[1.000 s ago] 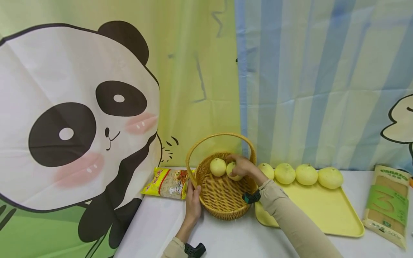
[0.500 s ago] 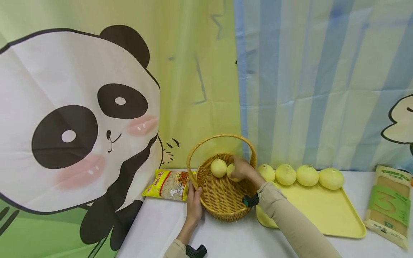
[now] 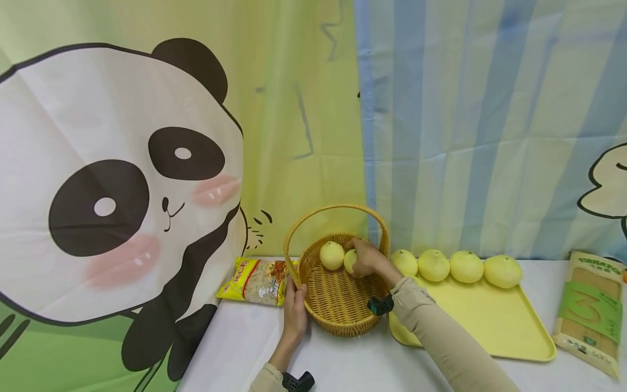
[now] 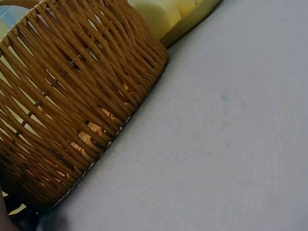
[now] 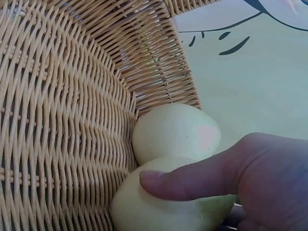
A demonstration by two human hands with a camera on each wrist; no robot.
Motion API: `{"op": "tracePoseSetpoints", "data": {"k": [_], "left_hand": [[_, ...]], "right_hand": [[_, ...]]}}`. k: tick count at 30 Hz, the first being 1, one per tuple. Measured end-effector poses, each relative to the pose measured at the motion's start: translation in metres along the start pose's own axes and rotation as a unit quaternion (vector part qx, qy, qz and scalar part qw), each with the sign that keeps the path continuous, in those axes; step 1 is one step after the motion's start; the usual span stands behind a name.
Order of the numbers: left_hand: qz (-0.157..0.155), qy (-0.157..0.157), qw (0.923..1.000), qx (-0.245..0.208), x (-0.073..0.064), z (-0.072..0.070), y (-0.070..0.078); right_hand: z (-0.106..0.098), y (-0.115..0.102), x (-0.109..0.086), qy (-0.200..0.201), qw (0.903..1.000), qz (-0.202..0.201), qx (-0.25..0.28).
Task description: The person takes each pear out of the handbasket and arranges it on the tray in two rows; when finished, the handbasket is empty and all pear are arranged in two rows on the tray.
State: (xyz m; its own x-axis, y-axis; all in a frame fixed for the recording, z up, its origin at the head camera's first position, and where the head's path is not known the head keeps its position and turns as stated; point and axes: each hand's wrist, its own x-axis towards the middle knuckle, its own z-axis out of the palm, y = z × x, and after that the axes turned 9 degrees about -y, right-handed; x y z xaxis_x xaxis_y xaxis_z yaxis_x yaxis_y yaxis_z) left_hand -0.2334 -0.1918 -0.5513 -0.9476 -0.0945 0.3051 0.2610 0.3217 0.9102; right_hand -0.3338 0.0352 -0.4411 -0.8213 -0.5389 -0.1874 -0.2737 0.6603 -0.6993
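Note:
A wicker basket (image 3: 343,310) with a tall arched handle stands on the white table, tipped somewhat toward me. My left hand (image 3: 295,316) holds its left side, thumb near the rim; in the left wrist view the woven wall (image 4: 72,82) fills the upper left and most of that hand is out of frame. Two pale yellow round fruits rest against the basket's back wall. Around the right-hand fruit (image 3: 349,261) my right hand (image 3: 368,258) curls, with its thumb (image 5: 192,183) laid across it in the right wrist view. The other fruit (image 3: 332,256) sits just left of it.
Several more pale yellow fruits (image 3: 467,267) line the back edge of a yellow tray (image 3: 490,326) right of the basket. A yellow snack-like packet (image 3: 257,280) lies left, a tan and green noodle packet (image 3: 590,310) far right. Printed curtains (image 3: 441,136) hang behind.
My right hand's fingers have shifted a little over the right-hand fruit, covering it differently. My left hand and the basket stay in place; the head view has tilted very slightly.

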Motion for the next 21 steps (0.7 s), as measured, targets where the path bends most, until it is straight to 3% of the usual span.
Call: {"op": "tracePoseSetpoints", "data": {"k": [8, 12, 17, 21], "left_hand": [[-0.006, -0.003, 1.0000, -0.007, 0.001, 0.000, 0.001], [-0.007, -0.003, 0.9999, -0.008, 0.001, 0.000, 0.001], [-0.010, -0.003, 0.9998, -0.015, 0.000, 0.001, 0.001], [-0.010, -0.003, 0.9998, -0.018, 0.000, 0.000, 0.000]], "right_hand": [[-0.004, -0.004, -0.011, -0.002, 0.9997, -0.023, 0.010], [-0.007, -0.004, -0.017, 0.020, 0.9989, -0.038, 0.019], [-0.009, -0.007, -0.028, 0.055, 0.9943, -0.091, -0.007], [-0.012, -0.010, -0.040, 0.059, 0.9900, -0.125, 0.026]]}}
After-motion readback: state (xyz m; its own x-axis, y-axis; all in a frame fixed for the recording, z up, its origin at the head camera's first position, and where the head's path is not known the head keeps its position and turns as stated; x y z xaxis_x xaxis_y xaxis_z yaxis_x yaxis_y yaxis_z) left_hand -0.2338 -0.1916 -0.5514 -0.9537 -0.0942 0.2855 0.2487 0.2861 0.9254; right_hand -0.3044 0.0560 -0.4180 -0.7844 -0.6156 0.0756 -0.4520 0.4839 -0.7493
